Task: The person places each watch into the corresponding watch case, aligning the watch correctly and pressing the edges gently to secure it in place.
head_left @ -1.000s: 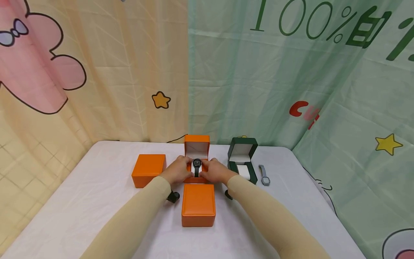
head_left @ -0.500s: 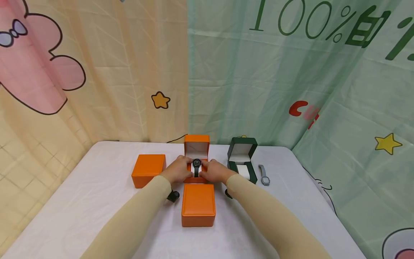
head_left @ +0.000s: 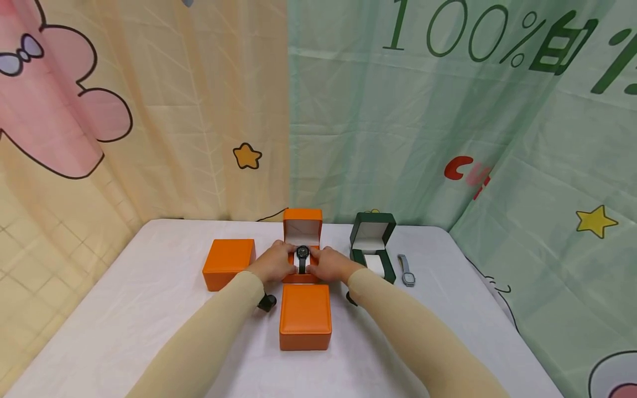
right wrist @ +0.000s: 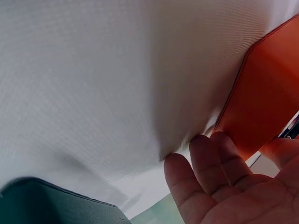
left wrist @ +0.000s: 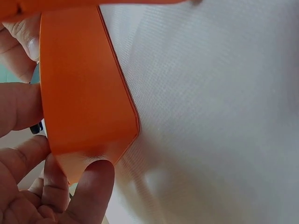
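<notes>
In the head view, an orange watch box (head_left: pixel 302 214) stands with its lid raised at the middle back of the table. Inside lies a black watch (head_left: pixel 302 252) on a white cushion. My left hand (head_left: pixel 273 261) grips the box's left side, some fingers over the rim beside the watch. Opposite it, my right hand (head_left: pixel 332 264) holds the right side. The left wrist view shows a fingertip against the orange outer wall (left wrist: pixel 84 84) and others at the rim. From the right wrist, fingertips (right wrist: pixel 224 144) touch the outer wall; whether any finger touches the watch is hidden.
Closed orange boxes stand in front (head_left: pixel 305 312) and at left (head_left: pixel 229 262). On the right, a dark green watch box (head_left: pixel 373 222) is open with a white cushion inside, and a silver watch (head_left: pixel 407 271) lies beside it. A white cloth (head_left: pixel 164 309) covers the table.
</notes>
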### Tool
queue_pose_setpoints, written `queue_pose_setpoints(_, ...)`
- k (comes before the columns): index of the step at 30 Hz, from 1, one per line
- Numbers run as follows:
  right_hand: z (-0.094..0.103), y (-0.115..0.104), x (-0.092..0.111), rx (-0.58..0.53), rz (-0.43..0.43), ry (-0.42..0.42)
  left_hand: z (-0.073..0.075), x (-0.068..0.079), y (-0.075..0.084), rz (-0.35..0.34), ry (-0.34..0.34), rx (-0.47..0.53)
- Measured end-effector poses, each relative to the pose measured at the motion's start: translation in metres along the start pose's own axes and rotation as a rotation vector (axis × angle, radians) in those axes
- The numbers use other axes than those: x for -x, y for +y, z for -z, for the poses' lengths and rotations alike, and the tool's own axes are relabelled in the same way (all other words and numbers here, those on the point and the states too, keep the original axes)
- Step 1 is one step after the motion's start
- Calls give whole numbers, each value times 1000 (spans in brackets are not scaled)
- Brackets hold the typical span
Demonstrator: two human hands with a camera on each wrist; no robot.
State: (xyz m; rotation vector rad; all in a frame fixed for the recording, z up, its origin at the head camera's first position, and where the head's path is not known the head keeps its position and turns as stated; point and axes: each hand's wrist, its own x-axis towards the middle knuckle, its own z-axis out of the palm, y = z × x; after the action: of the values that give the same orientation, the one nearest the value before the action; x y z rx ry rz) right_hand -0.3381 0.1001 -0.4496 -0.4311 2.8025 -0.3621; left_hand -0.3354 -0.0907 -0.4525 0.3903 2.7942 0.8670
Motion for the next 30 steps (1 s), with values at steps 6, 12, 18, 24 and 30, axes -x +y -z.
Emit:
queue_pose_setpoints(6, -1, 1, 0, -14, -3, -4, 0, -1, -1, 4, -5, 1)
queue_pose_setpoints(12, -1, 1, 0, -15, -12, -6, 1, -1, -1, 7, -11, -4)
queue_pose_setpoints(18, -2, 0, -1, 0, -9, -5, 0, 0, -1, 6, -12, -10)
queue_pose_setpoints(24, -2, -1, 0, 4, -4, -7, 0, 0, 0, 0, -10, -19)
queue_pose_setpoints(30, -1, -1, 0, 16, -10, -10, 0, 0, 1, -2, -6, -19)
